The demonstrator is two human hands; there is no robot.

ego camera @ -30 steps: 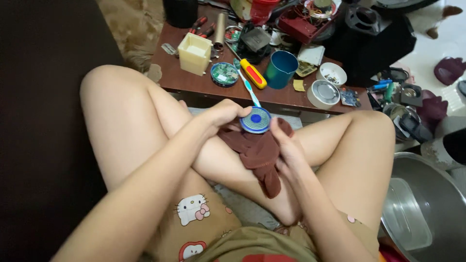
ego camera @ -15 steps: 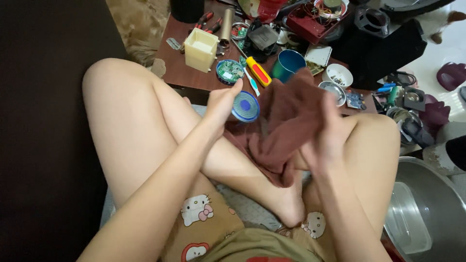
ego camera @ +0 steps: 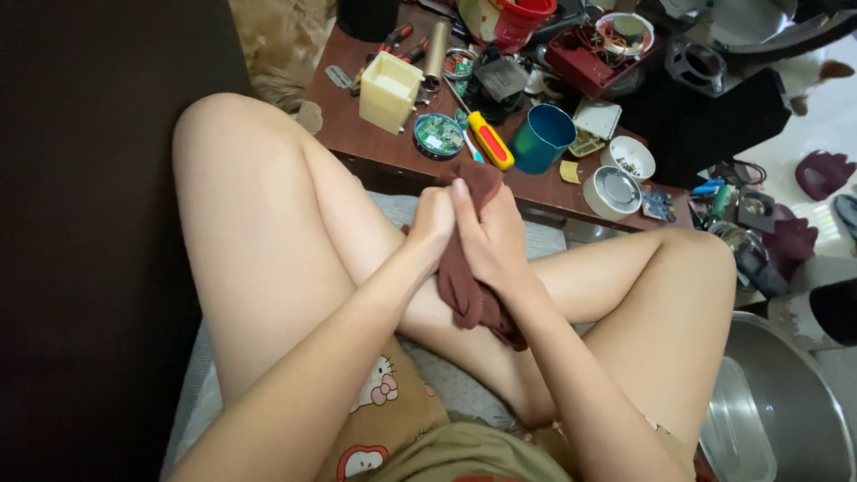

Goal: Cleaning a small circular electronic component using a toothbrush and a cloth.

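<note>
Low brown table [ego camera: 357, 134] across top of frame, cluttered w/ tools. Dark red cloth [ego camera: 464, 286] at centre, pressed btwn both palms. Right hand [ego camera: 491, 241] closed round it; left hand [ego camera: 433, 228] clasps opposite side. Teal cup [ego camera: 540, 138], yellow screwdriver [ego camera: 491, 141] just above.

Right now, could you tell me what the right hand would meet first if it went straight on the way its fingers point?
The right hand, wrapped with the left hand around the brown cloth, points toward the table. It would probably meet the yellow-and-red screwdriver first, though depth is unclear.

cloth [ego camera: 464, 286] between hands — over lap | table [ego camera: 357, 134] ahead — screwdriver [ego camera: 491, 140] left of cup [ego camera: 543, 138]
</note>
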